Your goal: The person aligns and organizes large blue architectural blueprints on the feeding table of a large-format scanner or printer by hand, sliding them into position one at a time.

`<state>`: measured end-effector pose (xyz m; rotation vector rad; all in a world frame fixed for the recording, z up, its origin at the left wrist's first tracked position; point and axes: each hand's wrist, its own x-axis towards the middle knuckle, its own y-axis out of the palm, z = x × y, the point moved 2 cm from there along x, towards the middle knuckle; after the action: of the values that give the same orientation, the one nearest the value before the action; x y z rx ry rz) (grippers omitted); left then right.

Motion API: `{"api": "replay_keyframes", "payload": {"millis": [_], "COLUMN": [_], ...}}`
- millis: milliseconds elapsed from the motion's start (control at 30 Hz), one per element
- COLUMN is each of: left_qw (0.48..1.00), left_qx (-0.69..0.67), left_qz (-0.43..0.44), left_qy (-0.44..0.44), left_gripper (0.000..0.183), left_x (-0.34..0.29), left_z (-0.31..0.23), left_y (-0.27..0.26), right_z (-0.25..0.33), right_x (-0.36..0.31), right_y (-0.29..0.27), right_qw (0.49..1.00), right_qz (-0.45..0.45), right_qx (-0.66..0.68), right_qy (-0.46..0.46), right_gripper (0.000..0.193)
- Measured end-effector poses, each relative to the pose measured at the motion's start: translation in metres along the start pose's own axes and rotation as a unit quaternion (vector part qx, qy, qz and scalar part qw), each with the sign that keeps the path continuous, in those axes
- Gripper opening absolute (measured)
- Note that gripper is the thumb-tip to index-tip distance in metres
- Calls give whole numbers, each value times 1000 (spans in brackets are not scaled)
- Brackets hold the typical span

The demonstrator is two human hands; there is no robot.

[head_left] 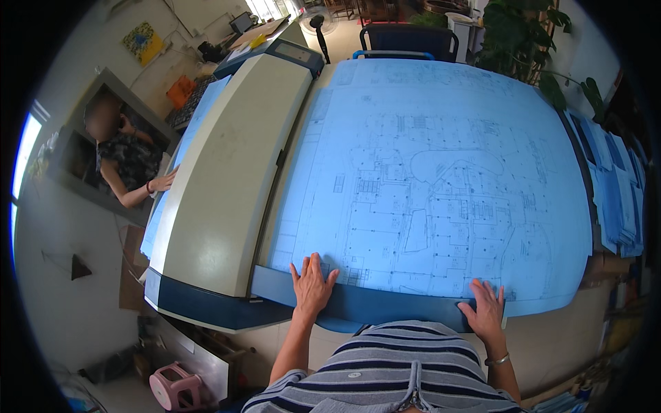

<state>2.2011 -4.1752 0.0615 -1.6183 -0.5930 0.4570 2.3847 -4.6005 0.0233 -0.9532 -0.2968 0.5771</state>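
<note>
My left hand [314,283] lies with fingers spread on the near edge of a large blue drawing sheet [427,103], close to the machine's cover. Farther right, my right hand [486,308] rests on the same near edge, its fingers apart. Both palms are over the dark blue front rail [385,303] of the table, and neither hand grips anything. Fine black plan lines cover the sheet, which lies flat beside a large-format copying machine [227,151] with a long beige cover. Its left edge runs alongside the slot of the machine.
Across the machine at left, another person [127,155] touches blue paper [200,124] on its far side. Folded blue drawings [616,186] are stacked at right, below a leafy plant [516,41]. A chair [410,41] stands behind the table; a pink stool [177,387] is at lower left.
</note>
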Motion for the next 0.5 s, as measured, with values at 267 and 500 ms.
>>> {"api": "replay_keyframes", "payload": {"millis": [267,500], "left_qw": [998,997], "left_qx": [59,54], "left_qz": [-4,-22], "left_qy": [-33,-60], "left_gripper": [76,77], "left_x": [5,7], "left_z": [0,-4], "left_y": [-6,-5], "right_z": [1,-2], "right_x": [9,13], "right_y": [-9,-19], "right_qw": [999,998], "right_qz": [26,47], "right_qx": [19,30], "right_qy": [-1,-24], "right_gripper": [65,66]}}
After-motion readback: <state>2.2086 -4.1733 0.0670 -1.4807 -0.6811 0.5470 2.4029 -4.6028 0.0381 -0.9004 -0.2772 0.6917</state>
